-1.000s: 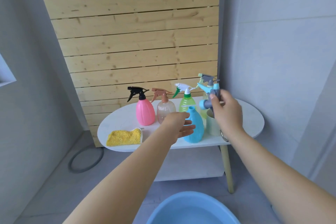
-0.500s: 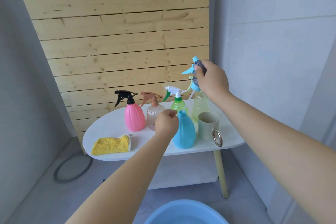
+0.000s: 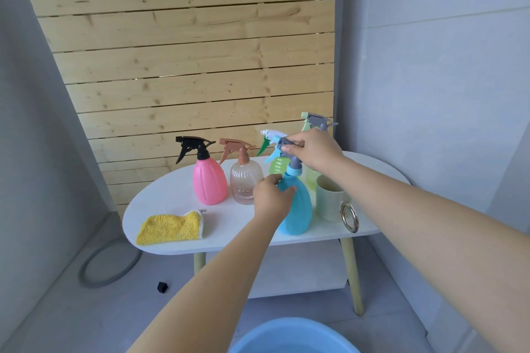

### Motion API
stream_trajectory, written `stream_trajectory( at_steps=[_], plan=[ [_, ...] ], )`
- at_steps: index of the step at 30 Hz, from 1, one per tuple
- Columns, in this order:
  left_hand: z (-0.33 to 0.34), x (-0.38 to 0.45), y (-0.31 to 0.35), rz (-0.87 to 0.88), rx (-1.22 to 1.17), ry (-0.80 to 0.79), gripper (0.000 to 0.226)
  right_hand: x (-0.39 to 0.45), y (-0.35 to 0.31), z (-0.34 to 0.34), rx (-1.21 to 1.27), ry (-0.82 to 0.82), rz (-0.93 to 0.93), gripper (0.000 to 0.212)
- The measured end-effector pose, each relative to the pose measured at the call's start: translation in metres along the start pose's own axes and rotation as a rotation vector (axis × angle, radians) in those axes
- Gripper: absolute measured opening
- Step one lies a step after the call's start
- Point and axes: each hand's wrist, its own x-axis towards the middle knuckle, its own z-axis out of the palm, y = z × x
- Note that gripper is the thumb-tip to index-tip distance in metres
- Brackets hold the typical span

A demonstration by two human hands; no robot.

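**Spray head at the neck of the blue bottle: a crooked seat is the main risk**

The blue bottle (image 3: 299, 209) stands on the white tabletop (image 3: 166, 198), near its front edge. It is just beside the mug (image 3: 329, 199) and in front of the green bottle (image 3: 276, 165). Its shoulder is gripped by the left hand (image 3: 271, 195), fingers and thumb curled round it below the neck. The spray head (image 3: 284, 144) is pinched from above by the right hand (image 3: 315, 149), and its collar (image 3: 295, 170) sits at the bottle's mouth.

The bottle's long axis runs close to vertical, neck up, with perhaps a slight lean. The nozzle points left in the view, toward the clear bottle (image 3: 246, 183), and the trigger hangs below it on that same side.

Whether the collar is seated squarely on the thread cannot be told. If it is turned while tilted, cross-threading is likely and a leak would follow. If the twist is not countered by the lower grip, the bottle could spin or be tipped into the mug. The green bottle's head is crowded close behind and could be knocked by the turning nozzle. A squeeze on the trigger would be caused by too full a grasp.
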Motion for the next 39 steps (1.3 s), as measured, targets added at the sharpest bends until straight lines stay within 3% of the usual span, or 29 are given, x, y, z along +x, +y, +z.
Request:
stream_trajectory(
  at_steps=[5,12,21,26,34,39],
  plan=[
    [0.008,0.001,-0.018,0.006,-0.095,-0.076,0.064,0.011,-0.007,-0.003,-0.094,-0.161,-0.049,0.028],
    [0.014,0.001,-0.032,-0.023,-0.224,-0.063,0.069,0.02,-0.022,-0.01,-0.207,-0.433,0.023,0.042],
    [0.016,-0.001,-0.034,-0.028,-0.232,-0.042,0.073,0.021,-0.031,-0.006,-0.4,-0.237,-0.05,0.037],
    [0.015,-0.001,-0.037,-0.026,-0.238,-0.052,0.073,0.023,-0.033,-0.009,-0.282,-0.351,-0.033,0.017],
    [0.015,0.0,-0.037,-0.031,-0.245,-0.056,0.072,0.028,-0.022,-0.022,-0.398,-0.511,-0.119,0.041],
    [0.014,-0.002,-0.035,-0.033,-0.228,-0.061,0.071,0.03,-0.022,-0.026,-0.565,-0.391,-0.253,0.032]
  ],
)
